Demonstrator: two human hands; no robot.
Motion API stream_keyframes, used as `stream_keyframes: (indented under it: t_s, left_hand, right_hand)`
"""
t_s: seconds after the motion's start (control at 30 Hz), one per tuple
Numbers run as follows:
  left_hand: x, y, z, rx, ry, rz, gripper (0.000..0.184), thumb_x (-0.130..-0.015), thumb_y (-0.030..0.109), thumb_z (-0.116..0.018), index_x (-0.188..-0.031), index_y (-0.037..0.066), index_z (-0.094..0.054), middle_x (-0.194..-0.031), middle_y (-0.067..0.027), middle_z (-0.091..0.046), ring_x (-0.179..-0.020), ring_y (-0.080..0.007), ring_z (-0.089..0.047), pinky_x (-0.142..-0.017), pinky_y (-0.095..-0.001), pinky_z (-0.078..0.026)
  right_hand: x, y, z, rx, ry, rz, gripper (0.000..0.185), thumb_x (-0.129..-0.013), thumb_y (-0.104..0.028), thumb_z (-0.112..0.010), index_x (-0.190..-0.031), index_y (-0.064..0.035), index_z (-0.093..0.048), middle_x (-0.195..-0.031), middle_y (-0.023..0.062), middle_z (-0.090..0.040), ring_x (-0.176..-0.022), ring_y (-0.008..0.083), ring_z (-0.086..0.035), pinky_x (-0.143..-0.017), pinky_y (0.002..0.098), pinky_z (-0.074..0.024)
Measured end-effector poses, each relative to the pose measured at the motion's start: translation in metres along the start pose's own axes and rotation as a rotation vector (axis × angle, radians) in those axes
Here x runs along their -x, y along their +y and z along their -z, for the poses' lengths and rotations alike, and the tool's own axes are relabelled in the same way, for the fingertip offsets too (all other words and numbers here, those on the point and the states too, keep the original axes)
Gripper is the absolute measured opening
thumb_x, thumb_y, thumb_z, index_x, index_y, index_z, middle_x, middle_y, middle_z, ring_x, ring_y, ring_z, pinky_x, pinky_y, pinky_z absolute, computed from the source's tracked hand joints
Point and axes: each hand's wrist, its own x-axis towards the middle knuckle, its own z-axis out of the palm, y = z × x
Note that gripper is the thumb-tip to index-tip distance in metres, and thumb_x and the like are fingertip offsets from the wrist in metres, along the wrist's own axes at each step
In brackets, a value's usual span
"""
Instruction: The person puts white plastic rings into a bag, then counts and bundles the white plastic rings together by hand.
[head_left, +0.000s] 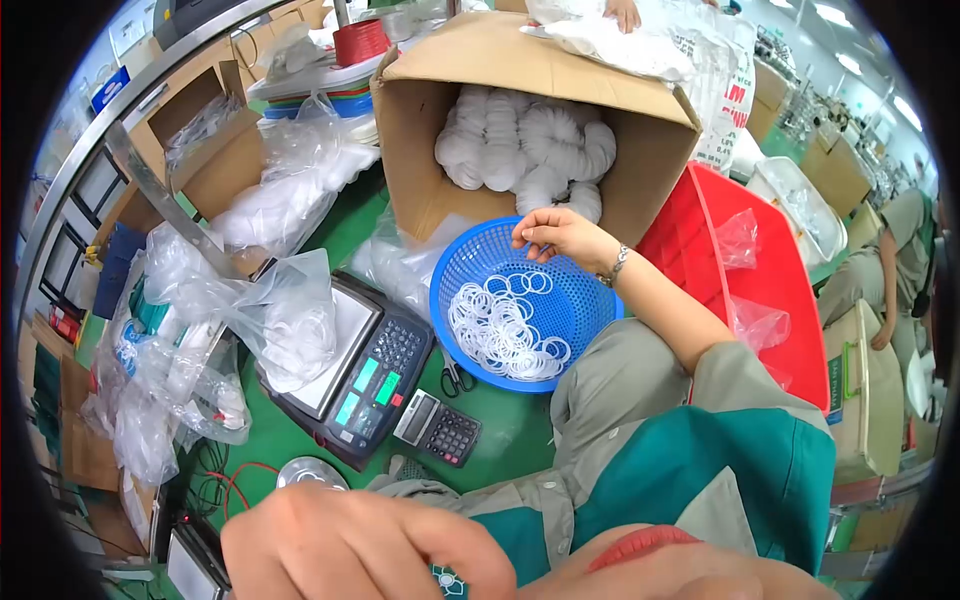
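L hand [345, 540] looms close to cam, bottom L, fingers curled in; can't tell if they grip anything. Just beyond it, a dig. scale [385, 365] on the green floor, clear plastic bag [295, 330] w/ white contents on its pan. Next R: calc. [440, 428] lying near the scale, & scissors [457, 378] btwn scale & basket. Mid-view, blue basket [600, 305] w/ a loose heap of white rings [500, 330], mostly toward its L/near side. Cardboard box [530, 60] on its side behind, mouth facing the basket, white bundles [500, 150] stacked inside. R hand [565, 237] is over the basket's far rim, fingers half bent, thumb near fingertips; can't tell if a small item's pinched there. Metal band [615, 263] on that wrist. Further R, red tub [785, 270] w/ bits of clear plastic; far R edge, another person [880, 265] in grey.
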Motion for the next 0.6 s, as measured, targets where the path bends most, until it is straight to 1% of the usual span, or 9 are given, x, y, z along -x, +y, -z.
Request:
stream_keyframes:
  t_s: [0.17, 0.27, 0.33, 0.4, 0.43, 0.47, 0.53, 0.6]
  left_hand:
    - [-0.004, -0.002, -0.001, 0.004, 0.022, 0.033, 0.051, -0.086, 0.04, -0.046, -0.051, 0.003, -0.052, -0.041, -0.0042, -0.043, -0.032, -0.0127, -0.033, -0.076, -0.0453, -0.044]
    - [-0.004, -0.003, -0.004, 0.015, 0.052, 0.042, 0.051, -0.086, 0.039, -0.046, -0.05, 0.003, -0.051, -0.042, -0.0039, -0.043, -0.032, -0.0125, -0.033, -0.075, -0.045, -0.044]
    - [-0.003, -0.007, -0.003, 0.016, 0.031, 0.034, 0.052, -0.086, 0.039, -0.046, -0.049, 0.003, -0.051, -0.041, -0.0037, -0.042, -0.032, -0.0129, -0.033, -0.074, -0.0443, -0.045]
    - [0.003, -0.013, -0.003, 0.013, 0.112, -0.106, 0.052, -0.085, 0.041, -0.047, -0.049, 0.003, -0.052, -0.041, -0.0037, -0.041, -0.032, -0.0138, -0.034, -0.074, -0.0433, -0.045]
    - [0.004, -0.014, 0.001, 0.009, 0.082, -0.102, 0.053, -0.083, 0.044, -0.049, -0.052, 0.002, -0.053, -0.041, -0.0038, -0.042, -0.033, -0.0145, -0.036, -0.074, -0.0435, -0.045]
    - [0.004, -0.01, 0.003, 0.011, 0.077, -0.101, 0.053, -0.083, 0.044, -0.049, -0.052, 0.002, -0.053, -0.041, -0.0038, -0.042, -0.033, -0.0145, -0.036, -0.074, -0.0435, -0.045]
    - [0.004, -0.002, 0.007, -0.057, 0.077, 0.004, 0.055, -0.091, 0.026, -0.037, -0.049, -0.005, -0.055, -0.042, -0.0123, -0.05, -0.03, -0.0161, -0.04, -0.064, -0.039, -0.045]
    - [0.007, 0.001, 0.008, -0.073, 0.079, -0.011, 0.056, -0.091, 0.026, -0.037, -0.048, -0.005, -0.054, -0.041, -0.012, -0.048, -0.029, -0.0158, -0.039, -0.062, -0.0375, -0.045]
  right_hand:
    - [0.0, 0.001, 0.002, -0.022, 0.01, -0.001, 0.012, -0.085, -0.015, -0.05, -0.091, -0.0071, -0.057, -0.089, 0.0005, -0.06, -0.068, 0.0047, -0.053, -0.062, 0.0195, -0.0435]
    - [0.0, 0.002, 0.004, -0.029, 0.004, 0.004, 0.013, -0.086, -0.015, -0.05, -0.092, -0.0067, -0.057, -0.089, 0.0007, -0.06, -0.068, 0.0045, -0.053, -0.062, 0.0196, -0.0438]
    - [0.001, 0.001, 0.004, -0.029, 0.005, 0.001, 0.013, -0.086, -0.015, -0.05, -0.092, -0.0067, -0.057, -0.089, 0.0006, -0.06, -0.068, 0.0045, -0.053, -0.062, 0.0196, -0.0438]
    - [0.002, 0.0, 0.004, -0.032, 0.006, 0.009, 0.014, -0.085, -0.016, -0.051, -0.092, -0.0061, -0.056, -0.088, 0.0007, -0.059, -0.07, 0.0053, -0.053, -0.061, 0.02, -0.0434]
    - [0.002, 0.0, 0.004, -0.033, 0.01, 0.011, 0.014, -0.085, -0.016, -0.051, -0.092, -0.0061, -0.056, -0.088, 0.0007, -0.059, -0.07, 0.0053, -0.053, -0.061, 0.02, -0.0434]
    - [0.002, 0.0, 0.005, -0.028, 0.011, 0.005, 0.014, -0.085, -0.017, -0.051, -0.093, -0.0061, -0.056, -0.088, 0.0008, -0.059, -0.07, 0.0054, -0.053, -0.061, 0.02, -0.0434]
    - [0.002, 0.001, 0.006, -0.033, 0.007, 0.011, 0.014, -0.085, -0.017, -0.05, -0.093, -0.0059, -0.056, -0.087, 0.001, -0.059, -0.07, 0.0056, -0.053, -0.061, 0.02, -0.0436]
    - [0.003, 0.0, 0.006, -0.031, 0.012, 0.01, 0.014, -0.085, -0.016, -0.05, -0.093, -0.0062, -0.056, -0.088, 0.0004, -0.059, -0.07, 0.0052, -0.053, -0.061, 0.0196, -0.0436]
